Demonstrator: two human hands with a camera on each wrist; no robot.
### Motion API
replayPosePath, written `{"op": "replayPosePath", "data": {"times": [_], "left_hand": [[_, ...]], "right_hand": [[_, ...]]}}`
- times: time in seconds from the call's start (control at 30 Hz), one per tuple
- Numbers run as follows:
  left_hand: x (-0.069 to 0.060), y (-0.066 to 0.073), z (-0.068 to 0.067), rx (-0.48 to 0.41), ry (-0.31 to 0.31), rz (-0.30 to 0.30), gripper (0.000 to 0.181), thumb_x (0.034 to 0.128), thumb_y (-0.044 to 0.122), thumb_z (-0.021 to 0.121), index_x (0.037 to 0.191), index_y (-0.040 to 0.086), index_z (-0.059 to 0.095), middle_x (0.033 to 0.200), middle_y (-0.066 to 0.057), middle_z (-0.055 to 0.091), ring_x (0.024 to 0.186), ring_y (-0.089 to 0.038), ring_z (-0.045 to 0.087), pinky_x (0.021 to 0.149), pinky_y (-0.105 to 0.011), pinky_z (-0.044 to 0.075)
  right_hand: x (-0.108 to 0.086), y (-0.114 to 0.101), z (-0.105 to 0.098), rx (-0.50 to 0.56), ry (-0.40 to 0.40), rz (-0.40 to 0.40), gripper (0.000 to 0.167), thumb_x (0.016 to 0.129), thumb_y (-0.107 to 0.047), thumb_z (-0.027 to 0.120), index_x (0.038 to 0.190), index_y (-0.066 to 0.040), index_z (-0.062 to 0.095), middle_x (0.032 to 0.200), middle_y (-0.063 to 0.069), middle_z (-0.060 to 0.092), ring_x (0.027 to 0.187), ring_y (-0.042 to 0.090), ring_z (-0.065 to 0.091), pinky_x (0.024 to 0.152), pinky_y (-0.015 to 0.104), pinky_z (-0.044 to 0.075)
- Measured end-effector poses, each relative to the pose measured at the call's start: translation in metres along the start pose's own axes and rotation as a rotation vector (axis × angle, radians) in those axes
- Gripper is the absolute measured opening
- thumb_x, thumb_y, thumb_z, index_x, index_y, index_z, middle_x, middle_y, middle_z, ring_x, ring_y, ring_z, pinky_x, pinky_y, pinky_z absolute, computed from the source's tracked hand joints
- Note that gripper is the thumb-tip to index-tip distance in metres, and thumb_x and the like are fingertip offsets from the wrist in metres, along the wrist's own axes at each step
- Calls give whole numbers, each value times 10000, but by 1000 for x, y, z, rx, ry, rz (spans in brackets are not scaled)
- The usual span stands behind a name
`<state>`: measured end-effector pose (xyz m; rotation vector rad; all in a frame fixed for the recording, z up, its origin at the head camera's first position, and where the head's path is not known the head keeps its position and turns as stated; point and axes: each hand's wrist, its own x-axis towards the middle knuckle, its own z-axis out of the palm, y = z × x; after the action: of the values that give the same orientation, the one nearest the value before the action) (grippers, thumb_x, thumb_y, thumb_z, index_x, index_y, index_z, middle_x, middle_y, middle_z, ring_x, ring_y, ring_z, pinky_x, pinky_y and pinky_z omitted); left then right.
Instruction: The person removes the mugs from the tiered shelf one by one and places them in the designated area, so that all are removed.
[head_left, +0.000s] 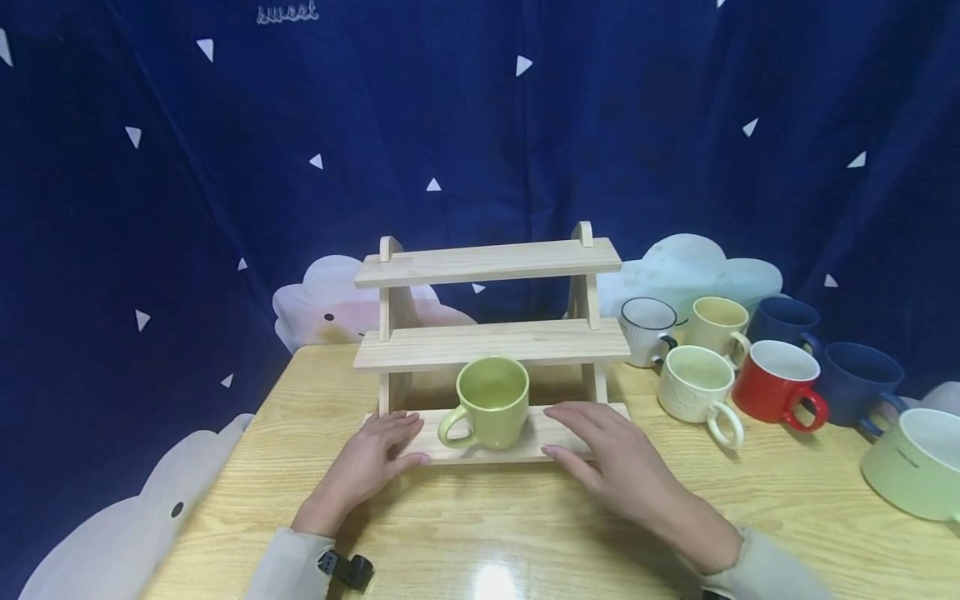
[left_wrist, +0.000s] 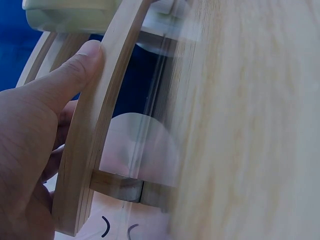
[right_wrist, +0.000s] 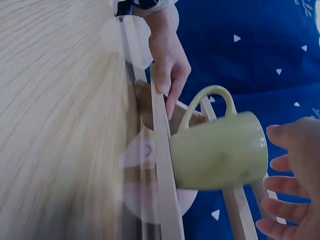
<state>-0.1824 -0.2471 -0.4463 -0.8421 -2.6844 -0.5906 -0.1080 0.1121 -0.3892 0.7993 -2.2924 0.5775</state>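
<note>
A yellow-green mug stands upright on the lowest board of a three-tier wooden display shelf, its handle pointing left. At the left end of that lowest board my left hand holds on, fingers over the top and thumb against the front edge, as the left wrist view also shows at the board. Right of the mug, my right hand hovers near the board with fingers spread and slightly bent. In the right wrist view a gap separates the mug from the fingers of my right hand.
On the wooden table, several mugs stand to the right: a black-rimmed white one, a yellow one, a cream one, a red one, dark blue ones and a large pale green one. Behind hangs a blue curtain.
</note>
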Motion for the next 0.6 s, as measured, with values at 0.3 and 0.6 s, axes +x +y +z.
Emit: {"op": "replayPosePath", "data": {"times": [0.3,0.6], "left_hand": [[0,1,-1,-4,3,0,644,838,534,695,1268,56,652,1321,-77,615,1273,-338,513,1121,-585,280],[0,1,-2,-2,-4,-6,645,841,532,693,1282,63,644,1330,-72,609,1276,-335,509,1118,-591,282]], "right_hand": [[20,-22,9,-57,-97,-30,461,912,-465,645,1227,-129,662,1188,22,660,1094,215,616,887,441,551],[40,-45,21,-59,-113,-64,448,914,-467,651,1243,-163,655,1153,26,683,1008,207,669,828,407,580]]}}
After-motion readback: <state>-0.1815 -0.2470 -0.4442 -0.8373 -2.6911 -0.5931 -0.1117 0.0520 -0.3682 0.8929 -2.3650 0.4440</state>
